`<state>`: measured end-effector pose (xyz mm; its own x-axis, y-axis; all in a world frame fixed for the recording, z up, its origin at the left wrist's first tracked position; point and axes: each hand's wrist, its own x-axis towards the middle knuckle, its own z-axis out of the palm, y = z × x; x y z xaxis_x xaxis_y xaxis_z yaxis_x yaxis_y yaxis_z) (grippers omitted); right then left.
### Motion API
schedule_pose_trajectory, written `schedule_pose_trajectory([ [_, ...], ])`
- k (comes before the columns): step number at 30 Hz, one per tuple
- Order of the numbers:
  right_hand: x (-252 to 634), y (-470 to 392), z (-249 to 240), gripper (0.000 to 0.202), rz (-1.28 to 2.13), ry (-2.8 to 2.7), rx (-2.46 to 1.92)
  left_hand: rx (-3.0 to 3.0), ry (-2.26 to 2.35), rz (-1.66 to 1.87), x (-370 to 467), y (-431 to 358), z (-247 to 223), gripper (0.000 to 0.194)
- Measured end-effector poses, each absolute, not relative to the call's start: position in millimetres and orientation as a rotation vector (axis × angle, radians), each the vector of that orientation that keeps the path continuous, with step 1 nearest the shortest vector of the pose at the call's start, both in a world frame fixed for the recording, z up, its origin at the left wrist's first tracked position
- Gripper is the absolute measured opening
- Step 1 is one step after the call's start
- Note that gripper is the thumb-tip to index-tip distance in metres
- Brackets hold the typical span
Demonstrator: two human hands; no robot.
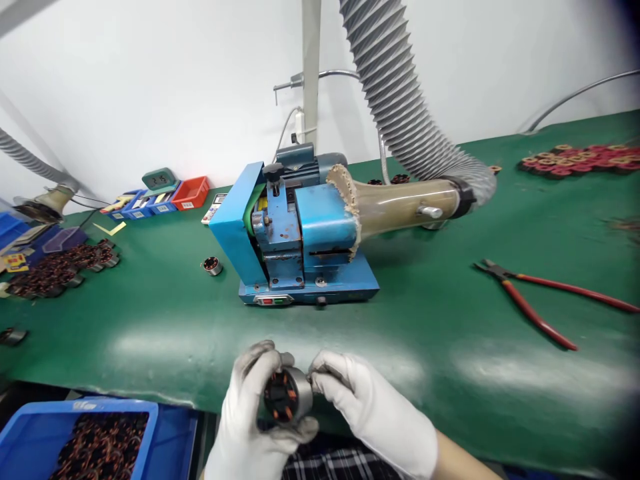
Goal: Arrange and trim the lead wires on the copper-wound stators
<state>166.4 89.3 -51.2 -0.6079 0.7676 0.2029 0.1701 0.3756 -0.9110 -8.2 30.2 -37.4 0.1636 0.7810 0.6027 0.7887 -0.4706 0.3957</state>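
A motor stator (303, 393), a short metal cylinder with a dark face and copper windings, is gripped near the table's front edge. My left hand (245, 417), in a white glove with greyed fingertips, wraps around it, its face turned to the left. My gloved right hand (365, 403) has its fingers pinched together at the cylinder's right side. Whatever lies between those fingertips is too small or hidden to make out. Beyond both hands stands a blue belt machine (327, 223) with red and green buttons.
A grey ribbed hose (400, 87) joins the machine's duct. Red-handled cutters (530, 300) lie right, before a cluster of red-and-black rings (580, 160). One stator (212, 267) sits left of the machine; piled stators (65, 267) lie farther left. A blue bin (153, 427) holds more copper-wound parts.
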Motion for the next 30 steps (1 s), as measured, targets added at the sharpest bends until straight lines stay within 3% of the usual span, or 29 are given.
schedule_pose_trajectory([
  [2,165,87,-52,0.023,1.237,-1.985,-0.840,-2.310,-1.570,-1.027,-7,29,-44,0.050],
  [8,159,80,-55,0.023,0.976,-1.964,-0.980,-2.359,-1.677,-1.391,2,25,-50,0.021],
  [13,160,80,-46,0.023,1.369,-1.839,-0.896,-2.352,-1.934,-1.366,-3,23,-50,0.058],
  [16,160,79,-48,0.017,1.192,-1.941,-0.945,-2.575,-2.023,-1.548,-9,25,-50,0.055],
  [18,161,79,-51,0.016,1.004,-2.083,-0.943,-2.656,-2.025,-1.701,-10,26,-48,0.042],
  [21,162,81,-52,0.018,0.859,-2.186,-0.835,-2.615,-1.759,-1.576,-8,28,-45,0.021],
  [26,161,88,-51,0.023,0.911,-2.132,-0.783,-2.358,-1.751,-1.084,-12,30,-53,0.057],
  [30,157,88,-55,0.019,0.578,-2.339,-0.930,-2.466,-1.802,-1.202,-11,31,-59,0.033],
])
